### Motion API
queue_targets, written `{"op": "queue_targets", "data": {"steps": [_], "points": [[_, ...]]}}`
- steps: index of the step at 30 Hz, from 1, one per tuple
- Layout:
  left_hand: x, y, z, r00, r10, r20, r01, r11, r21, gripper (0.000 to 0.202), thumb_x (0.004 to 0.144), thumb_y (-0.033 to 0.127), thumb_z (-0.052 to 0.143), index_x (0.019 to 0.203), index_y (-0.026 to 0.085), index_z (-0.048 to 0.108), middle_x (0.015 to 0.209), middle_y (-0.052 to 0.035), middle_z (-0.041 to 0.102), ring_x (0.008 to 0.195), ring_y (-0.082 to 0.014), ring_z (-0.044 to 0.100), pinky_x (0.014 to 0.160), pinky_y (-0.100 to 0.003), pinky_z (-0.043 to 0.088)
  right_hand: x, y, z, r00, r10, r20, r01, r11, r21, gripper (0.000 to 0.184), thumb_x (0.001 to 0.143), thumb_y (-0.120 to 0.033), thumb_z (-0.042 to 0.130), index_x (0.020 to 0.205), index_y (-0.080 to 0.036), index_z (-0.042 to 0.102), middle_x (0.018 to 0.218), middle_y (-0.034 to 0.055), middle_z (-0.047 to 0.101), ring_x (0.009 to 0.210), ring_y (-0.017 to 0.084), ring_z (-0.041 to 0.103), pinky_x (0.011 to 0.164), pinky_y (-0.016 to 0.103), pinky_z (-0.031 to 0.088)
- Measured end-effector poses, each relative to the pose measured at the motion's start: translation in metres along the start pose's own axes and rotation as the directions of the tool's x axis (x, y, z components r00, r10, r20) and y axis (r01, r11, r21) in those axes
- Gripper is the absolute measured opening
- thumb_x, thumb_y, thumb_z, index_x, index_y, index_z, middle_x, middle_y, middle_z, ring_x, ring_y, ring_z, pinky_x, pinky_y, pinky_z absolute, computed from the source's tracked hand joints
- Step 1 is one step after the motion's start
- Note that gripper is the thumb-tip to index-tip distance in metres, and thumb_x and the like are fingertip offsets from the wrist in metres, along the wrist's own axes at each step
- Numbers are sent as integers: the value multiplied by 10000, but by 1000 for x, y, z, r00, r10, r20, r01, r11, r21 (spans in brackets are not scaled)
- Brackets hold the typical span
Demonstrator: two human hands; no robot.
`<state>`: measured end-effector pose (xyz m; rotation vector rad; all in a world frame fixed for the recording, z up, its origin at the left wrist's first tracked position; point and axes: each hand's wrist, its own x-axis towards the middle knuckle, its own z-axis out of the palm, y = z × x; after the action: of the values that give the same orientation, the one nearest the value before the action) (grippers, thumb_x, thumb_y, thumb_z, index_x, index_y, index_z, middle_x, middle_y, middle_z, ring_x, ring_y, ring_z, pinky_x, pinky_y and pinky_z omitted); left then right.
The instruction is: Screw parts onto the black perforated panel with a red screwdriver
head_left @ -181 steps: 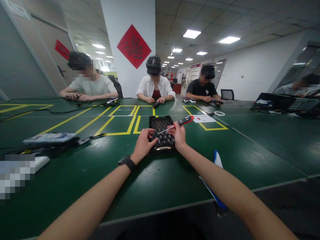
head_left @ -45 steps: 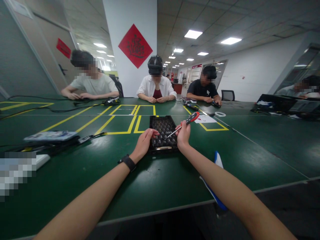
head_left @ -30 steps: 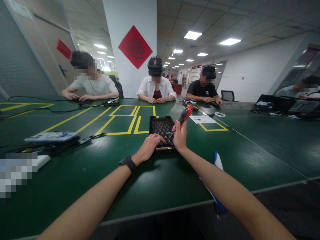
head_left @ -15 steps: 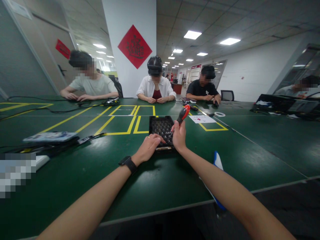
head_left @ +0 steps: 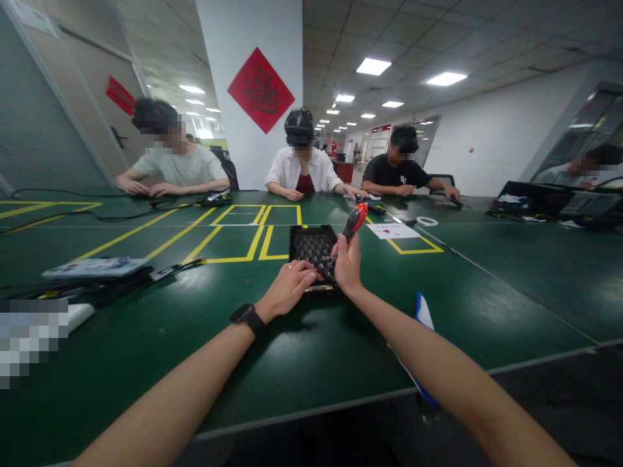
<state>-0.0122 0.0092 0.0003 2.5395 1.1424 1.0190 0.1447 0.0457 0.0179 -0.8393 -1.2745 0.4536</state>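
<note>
My right hand (head_left: 348,264) is wrapped round a screwdriver (head_left: 355,220) with a red and black handle. It tilts, handle up to the right, and its shaft points down into a black open case (head_left: 311,248) with a patterned, bumpy inside. My left hand (head_left: 292,285) lies over the near left edge of that case, fingers stretched inward close to the screwdriver's tip. Whether a small part sits under those fingertips is hidden. The case rests flat on the green table (head_left: 195,350) between my hands.
A blue and white object (head_left: 424,311) lies partly under my right forearm. Cables and a flat light-blue item (head_left: 97,267) are at left. A printed sheet (head_left: 393,231) and a tape roll (head_left: 427,222) lie beyond on the right. Several people sit across the table.
My hands, the screwdriver and the case stay almost in place. Across the table, the person in white and the person in black have each reached an arm out to the side.
</note>
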Motion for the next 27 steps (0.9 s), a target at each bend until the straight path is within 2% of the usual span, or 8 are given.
{"op": "queue_targets", "data": {"steps": [17, 27], "points": [[-1, 3, -2, 1000, -13, 29, 10, 996, 89, 469, 935, 374, 198, 1052, 272, 640, 1041, -11, 569, 965, -167, 473, 923, -345, 323, 1, 2, 0, 999, -35, -40, 32, 995, -92, 256, 899, -402, 333, 882, -188, 472, 589, -54, 488, 538, 92, 475, 580, 232, 351], [0, 1, -1, 998, -24, 60, 16, 992, 121, 472, 931, 386, 194, 1095, 280, 624, 1081, -17, 565, 986, -179, 463, 934, -366, 320, 1, 1, 0, 998, -25, -51, 22, 997, -75, 255, 897, -401, 334, 878, -188, 474, 592, -51, 493, 539, 93, 476, 577, 231, 354]]}}
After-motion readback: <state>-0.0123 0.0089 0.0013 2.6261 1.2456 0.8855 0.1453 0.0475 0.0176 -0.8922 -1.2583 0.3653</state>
